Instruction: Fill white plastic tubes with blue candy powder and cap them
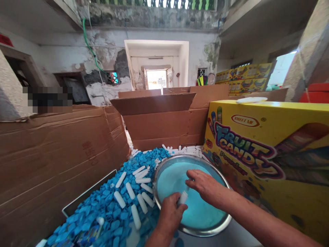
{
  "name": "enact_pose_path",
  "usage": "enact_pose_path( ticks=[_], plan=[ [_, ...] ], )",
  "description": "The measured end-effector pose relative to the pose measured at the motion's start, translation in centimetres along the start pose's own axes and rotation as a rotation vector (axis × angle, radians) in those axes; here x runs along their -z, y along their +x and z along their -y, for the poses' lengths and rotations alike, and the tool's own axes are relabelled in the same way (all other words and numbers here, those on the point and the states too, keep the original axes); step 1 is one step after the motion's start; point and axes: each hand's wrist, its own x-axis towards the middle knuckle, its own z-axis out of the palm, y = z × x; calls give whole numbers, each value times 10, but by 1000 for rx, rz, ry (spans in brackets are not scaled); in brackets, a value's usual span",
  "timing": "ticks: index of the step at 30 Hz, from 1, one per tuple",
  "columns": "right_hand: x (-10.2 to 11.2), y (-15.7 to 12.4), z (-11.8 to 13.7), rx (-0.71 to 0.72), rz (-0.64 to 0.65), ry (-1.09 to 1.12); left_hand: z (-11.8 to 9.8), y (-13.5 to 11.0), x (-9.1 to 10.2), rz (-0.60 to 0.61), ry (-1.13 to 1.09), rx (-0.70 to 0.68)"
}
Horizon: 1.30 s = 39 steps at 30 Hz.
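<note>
My left hand [169, 214] is closed around a small white plastic tube [182, 198], its end pointing up over the near side of a steel bowl [222, 224]. Light blue powder [205, 211] fills much of the bowl. Above the powder is my right hand [202, 183], its fingers pinched together just beyond the tube. What sits between those fingertips is too small to make out. Left of the bowl lies a heap of blue plastic caps [89, 212], with several white tubes [136, 216] scattered on top.
A yellow printed "Fruit Candy" carton [241, 137] stands at the right, a white lid-like disc [252, 100] on it. Brown cardboard [59, 161] walls in the left, and an open cardboard box [164, 125] stands behind. More white tubes [190, 150] lie beyond the bowl.
</note>
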Motion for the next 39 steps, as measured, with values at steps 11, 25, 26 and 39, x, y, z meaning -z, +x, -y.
enact_pose_path(
  ticks=[11, 25, 26, 39],
  plan=[
    [-5, -2, 1, 42, -44, -34, 1, -1, -1, -13, -11, -21],
    [-60, -38, 10, -394, 43, 224, 3, -17, 26, 50, -640, 112],
    [-61, -43, 22, -392, -22, 270, 6, -21, 33, 8, -641, 113],
    [-132, -41, 138, -363, 269, 411, 78, -107, 80, -283, -639, 389]
  ],
)
